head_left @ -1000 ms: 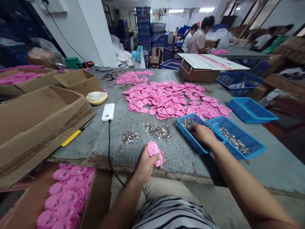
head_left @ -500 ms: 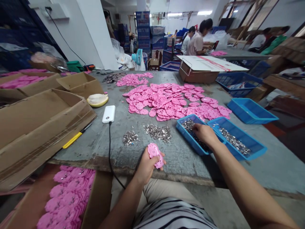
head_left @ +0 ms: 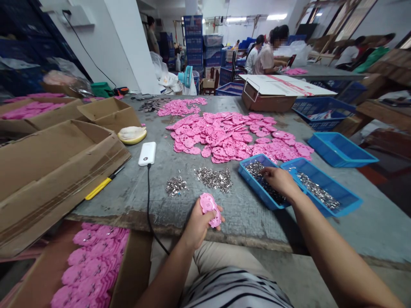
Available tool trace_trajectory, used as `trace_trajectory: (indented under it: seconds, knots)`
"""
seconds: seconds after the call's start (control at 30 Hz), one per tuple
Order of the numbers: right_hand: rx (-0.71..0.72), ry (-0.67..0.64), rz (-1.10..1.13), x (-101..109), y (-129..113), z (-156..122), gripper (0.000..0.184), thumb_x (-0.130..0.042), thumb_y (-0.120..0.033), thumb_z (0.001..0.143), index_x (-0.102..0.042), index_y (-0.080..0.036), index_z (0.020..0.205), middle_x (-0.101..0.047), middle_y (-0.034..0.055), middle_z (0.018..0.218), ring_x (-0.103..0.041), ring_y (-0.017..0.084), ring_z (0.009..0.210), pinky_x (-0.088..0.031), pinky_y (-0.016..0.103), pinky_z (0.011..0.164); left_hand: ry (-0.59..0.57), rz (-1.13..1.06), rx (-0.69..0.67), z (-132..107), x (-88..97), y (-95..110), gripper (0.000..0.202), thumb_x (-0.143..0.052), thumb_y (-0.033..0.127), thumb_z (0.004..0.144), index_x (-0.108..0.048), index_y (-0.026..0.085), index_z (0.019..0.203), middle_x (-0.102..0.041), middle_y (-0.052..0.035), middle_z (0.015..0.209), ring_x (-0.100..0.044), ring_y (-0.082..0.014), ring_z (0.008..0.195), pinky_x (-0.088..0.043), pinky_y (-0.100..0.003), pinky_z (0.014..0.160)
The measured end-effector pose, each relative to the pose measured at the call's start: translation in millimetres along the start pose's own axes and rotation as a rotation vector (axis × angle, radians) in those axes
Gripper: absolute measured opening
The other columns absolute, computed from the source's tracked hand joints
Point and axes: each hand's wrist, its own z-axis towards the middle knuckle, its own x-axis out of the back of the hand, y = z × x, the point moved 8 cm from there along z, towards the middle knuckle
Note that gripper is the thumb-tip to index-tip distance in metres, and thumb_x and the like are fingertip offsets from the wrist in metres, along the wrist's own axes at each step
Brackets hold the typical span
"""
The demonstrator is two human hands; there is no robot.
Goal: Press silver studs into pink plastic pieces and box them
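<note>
From here the 2 hands are well apart. The left hand [head_left: 198,223] has a pink piece [head_left: 207,203] clamped between thumb and fingers, just inside the worktop's [head_left: 184,160] near edge, its long axis slanting toward the near right. The right hand [head_left: 281,182] dips into a blue tray [head_left: 256,188] of metal bits [head_left: 254,167], right of the piece and farther from that edge; whether it pinches any, I can't tell. Open worktop separates piece and tray; 2 heaps [head_left: 214,179] lie beyond the piece.

Flat pink piece [head_left: 207,204], tilted in left grip [head_left: 199,219]; small silvery parts [head_left: 254,168] heaped in blue tray [head_left: 257,189].
</note>
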Motion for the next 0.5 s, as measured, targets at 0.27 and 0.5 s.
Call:
trace_trajectory:
  seconds: [0.27,0.5]
  knots:
    - [0.02,0.135,0.45,11.0,7.2,-1.2,0.02,-0.05,-0.016,0.072,-0.07,-0.018,0.076,-0.062,0.002,0.057,-0.055,0.017,0.055,-0.04,0.028,0.057,-0.008,0.008,-0.006,1.4,0.5,-0.9,0.053,-0.068,0.022,0.061,-0.041,0.018,0.107,-0.066,-0.0006,0.08,-0.065,-0.0176,0.061,-0.044,-0.023,0.042]
    - [0.149,-0.031,1.092,14.9,-26.5,-22.4,0.028,-0.071,-0.04,0.059,-0.066,-0.017,0.073,-0.055,-0.0016,0.057,-0.044,0.01,0.049,-0.038,0.025,0.05,-0.006,0.019,-0.007,0.1,0.9,-0.3,0.053,-0.067,0.023,0.061,-0.041,0.018,0.106,-0.065,0.0004,0.078,-0.065,-0.0172,0.061,-0.044,-0.022,0.042]
